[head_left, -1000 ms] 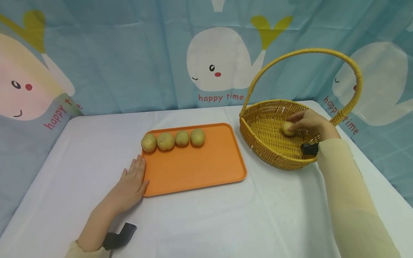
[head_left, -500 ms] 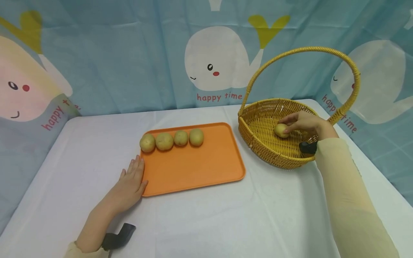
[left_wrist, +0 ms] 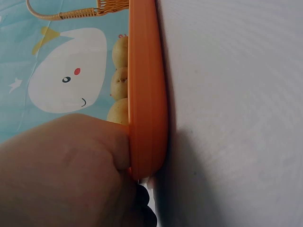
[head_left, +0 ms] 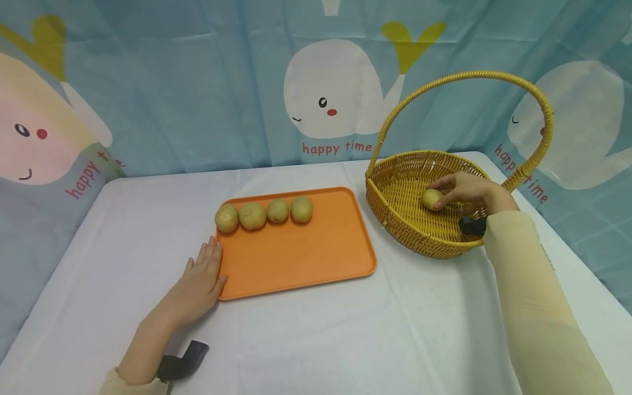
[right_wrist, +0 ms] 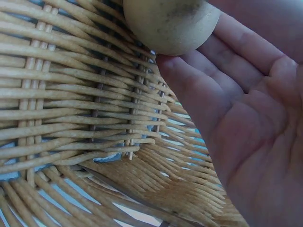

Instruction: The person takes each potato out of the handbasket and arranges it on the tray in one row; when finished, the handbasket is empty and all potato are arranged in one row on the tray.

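In the wicker basket [head_left: 400, 225], my right hand [head_left: 466, 189] pinches a small round potato [head_left: 432, 199] between thumb and fingertips, just over the woven floor. The right wrist view shows a dark smudge on this potato [right_wrist: 173, 23], with the thumb tip against its underside. At the orange tray [head_left: 296, 255], my left hand [head_left: 195, 291] lies with straight fingers along the left rim. Its thumb reaches onto the tray's edge. Several potatoes [head_left: 252, 216] sit in a row along the tray's back left part.
The basket's tall arched handle [head_left: 469, 77] rises above my right forearm. A white cloth [head_left: 321, 334] covers the table. Behind it hangs a blue curtain [head_left: 212, 109] with printed whales. Each wrist wears a black camera mount [head_left: 182, 362].
My right hand and the potato have shifted slightly left inside the basket, mostly in the first half second. My left hand stays at the tray's rim, and the potatoes on the tray have not moved.
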The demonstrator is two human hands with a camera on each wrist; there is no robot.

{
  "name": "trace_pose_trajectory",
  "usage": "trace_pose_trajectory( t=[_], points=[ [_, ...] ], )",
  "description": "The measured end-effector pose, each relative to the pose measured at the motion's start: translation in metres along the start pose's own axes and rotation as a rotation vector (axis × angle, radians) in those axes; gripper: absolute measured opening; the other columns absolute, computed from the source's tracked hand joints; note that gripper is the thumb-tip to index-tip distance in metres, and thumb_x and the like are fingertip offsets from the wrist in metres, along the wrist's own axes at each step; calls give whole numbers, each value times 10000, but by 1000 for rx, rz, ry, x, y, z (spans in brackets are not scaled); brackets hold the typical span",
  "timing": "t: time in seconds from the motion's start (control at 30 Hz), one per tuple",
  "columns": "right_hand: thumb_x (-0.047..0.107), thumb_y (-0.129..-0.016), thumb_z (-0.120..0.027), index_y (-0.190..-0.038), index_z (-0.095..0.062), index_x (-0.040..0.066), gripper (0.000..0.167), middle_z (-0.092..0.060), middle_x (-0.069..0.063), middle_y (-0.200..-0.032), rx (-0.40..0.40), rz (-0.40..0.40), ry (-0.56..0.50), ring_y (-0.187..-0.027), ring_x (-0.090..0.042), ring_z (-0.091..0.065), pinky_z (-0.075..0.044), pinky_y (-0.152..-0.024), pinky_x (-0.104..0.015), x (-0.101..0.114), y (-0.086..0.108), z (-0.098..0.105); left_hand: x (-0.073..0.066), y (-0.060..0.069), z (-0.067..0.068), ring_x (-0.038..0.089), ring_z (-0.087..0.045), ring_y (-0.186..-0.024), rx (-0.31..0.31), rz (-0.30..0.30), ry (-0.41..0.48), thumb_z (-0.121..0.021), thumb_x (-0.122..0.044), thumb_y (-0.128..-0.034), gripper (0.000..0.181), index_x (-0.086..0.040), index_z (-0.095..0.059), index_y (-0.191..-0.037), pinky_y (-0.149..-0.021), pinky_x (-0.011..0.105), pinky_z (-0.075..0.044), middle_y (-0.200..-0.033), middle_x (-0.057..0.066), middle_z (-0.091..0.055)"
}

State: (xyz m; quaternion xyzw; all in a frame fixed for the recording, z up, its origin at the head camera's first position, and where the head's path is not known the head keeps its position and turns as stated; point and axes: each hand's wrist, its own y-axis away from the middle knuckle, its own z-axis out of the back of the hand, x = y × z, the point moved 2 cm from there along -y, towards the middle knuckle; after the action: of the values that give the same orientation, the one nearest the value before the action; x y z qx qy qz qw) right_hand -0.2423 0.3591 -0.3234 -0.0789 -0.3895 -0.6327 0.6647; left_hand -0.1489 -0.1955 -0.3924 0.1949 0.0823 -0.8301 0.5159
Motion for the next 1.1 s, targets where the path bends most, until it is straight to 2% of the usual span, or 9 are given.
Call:
trace_pose_trajectory(
  t=[0.2,0.43,0.53,0.67,0.83,0.97,1.1],
  points=[
    [234,-782,-779,-1342,-498,-22,677,-507,-233,-1332,-12,18,48,-1222,-397,-457,-383,-986,-523,4,1,0,-1,2,2,491,-45,-1375,-3,5,11,-454,-159,-982,647,165,-119,-1431,-1037,673,-98,-1502,341,-28],
    [167,-774,-782,-1319,-534,-7,623,-522,-207,-1328,-31,114,21,-1231,-388,-456,-384,-991,-516,17,2,-1,-2,3,2,490,-44,-1375,-8,5,21,-456,-152,-978,649,163,-118,-1432,-1041,668,-94,-1503,338,-31],
    [144,-773,-782,-1317,-531,-18,621,-519,-211,-1328,-47,139,4,-1216,-389,-472,-420,-967,-476,23,3,-3,-2,3,2,491,-44,-1375,-10,-1,23,-456,-147,-976,648,164,-116,-1432,-1041,668,-93,-1503,338,-29],
    [133,-772,-783,-1319,-528,-21,622,-527,-207,-1317,-68,163,3,-1176,-363,-514,-480,-900,-365,32,5,-4,-4,2,2,493,-47,-1374,-9,-4,25,-459,-144,-972,651,164,-115,-1432,-1039,671,-95,-1503,339,-32],
    [151,-737,-813,-1286,-585,45,605,-578,-136,-1280,-113,203,16,-1074,-214,-595,-494,-816,-241,50,11,-5,-5,2,3,486,-46,-1377,-4,7,22,-467,-147,-969,659,161,-115,-1434,-1042,667,-95,-1505,335,-35],
    [159,-724,-823,-1267,-612,84,587,-612,-96,-1241,-129,237,11,-1010,-101,-614,-490,-806,-203,68,18,-8,-4,2,2,486,-48,-1378,-4,9,14,-468,-150,-968,661,161,-118,-1434,-1040,669,-98,-1506,335,-40],
    [156,-731,-818,-1264,-614,89,574,-610,-90,-1241,-126,286,3,-1043,-87,-605,-490,-829,-199,86,24,-11,-4,2,3,485,-46,-1378,-4,11,13,-468,-151,-969,660,160,-118,-1434,-1041,668,-98,-1506,333,-38]
  ],
)
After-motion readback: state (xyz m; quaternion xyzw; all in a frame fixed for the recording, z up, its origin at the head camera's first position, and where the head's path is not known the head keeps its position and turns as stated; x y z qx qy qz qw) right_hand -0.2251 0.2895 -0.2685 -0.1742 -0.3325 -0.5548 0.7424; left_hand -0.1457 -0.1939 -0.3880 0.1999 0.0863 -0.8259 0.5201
